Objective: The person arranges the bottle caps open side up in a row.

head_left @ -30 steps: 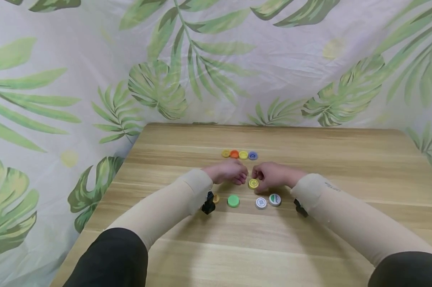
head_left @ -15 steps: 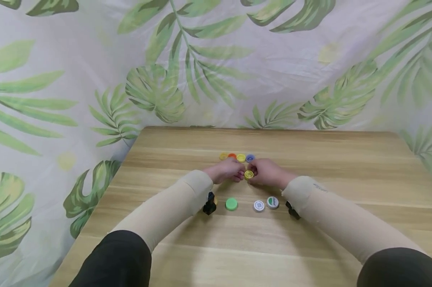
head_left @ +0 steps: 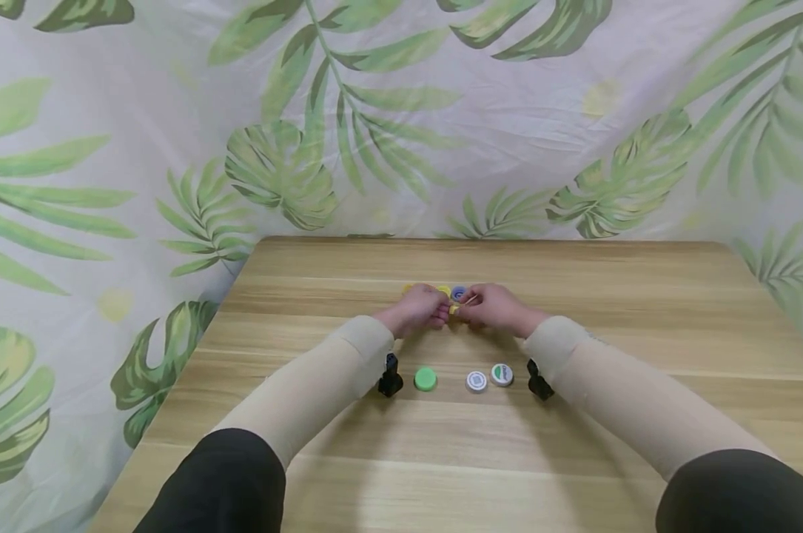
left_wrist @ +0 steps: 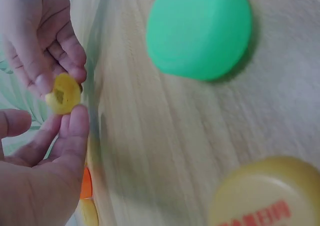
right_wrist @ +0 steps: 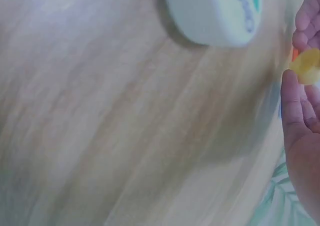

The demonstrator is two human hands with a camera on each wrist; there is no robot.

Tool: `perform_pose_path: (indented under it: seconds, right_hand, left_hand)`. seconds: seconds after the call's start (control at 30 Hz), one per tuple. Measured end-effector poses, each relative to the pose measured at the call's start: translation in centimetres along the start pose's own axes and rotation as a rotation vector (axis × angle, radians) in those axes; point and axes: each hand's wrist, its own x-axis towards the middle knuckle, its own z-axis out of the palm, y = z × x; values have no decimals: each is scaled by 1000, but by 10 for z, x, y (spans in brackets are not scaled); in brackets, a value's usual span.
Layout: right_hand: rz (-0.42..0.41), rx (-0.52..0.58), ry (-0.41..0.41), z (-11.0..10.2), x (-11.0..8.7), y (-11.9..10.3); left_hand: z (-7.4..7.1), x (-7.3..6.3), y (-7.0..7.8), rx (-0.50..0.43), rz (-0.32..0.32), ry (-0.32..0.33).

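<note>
In the head view a small yellow bottle cap point(head_left: 454, 309) is between the two hands, just in front of a row of caps. My right hand point(head_left: 496, 307) pinches it between thumb and fingers. From the other side, the fingertips of my left hand point(head_left: 420, 307) meet the cap's edge. Seen from the left wrist, the yellow cap point(left_wrist: 65, 94) is tilted up, its hollow side showing. Behind the hands lie a blue cap point(head_left: 459, 293) and another yellow cap point(head_left: 444, 291). An orange cap point(left_wrist: 86, 183) shows past the left hand in the left wrist view.
Nearer the body lie a green cap point(head_left: 425, 379), a white cap point(head_left: 476, 382) and a white cap with a green logo point(head_left: 502, 374). A tan cap with red print point(left_wrist: 260, 201) lies by the left wrist. Leaf-patterned cloth point(head_left: 388, 133) hangs behind the wooden table point(head_left: 574, 459).
My right hand has carried the yellow cap away from the body and left, up to the left fingers. The cap has turned from lying face-up to edge-on; the left hand moved slightly.
</note>
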Motion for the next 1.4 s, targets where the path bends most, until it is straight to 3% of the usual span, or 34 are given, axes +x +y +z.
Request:
perform_pose_path:
  seconds: [0.17, 0.33, 0.7, 0.97, 1.4]
  right_hand:
    - [61, 263, 43, -4, 2, -2]
    - [96, 365, 81, -8, 3, -6]
    - [89, 335, 182, -9, 3, -6]
    - [132, 285, 257, -15, 5, -9]
    - [206, 287, 213, -28, 3, -15]
  left_hand:
    - [3, 1, 4, -29, 81, 66]
    - [5, 1, 7, -68, 120, 100]
    - [16, 6, 13, -203, 120, 150]
    - [27, 11, 17, -265, 97, 140]
    - [30, 11, 27, -204, 83, 82]
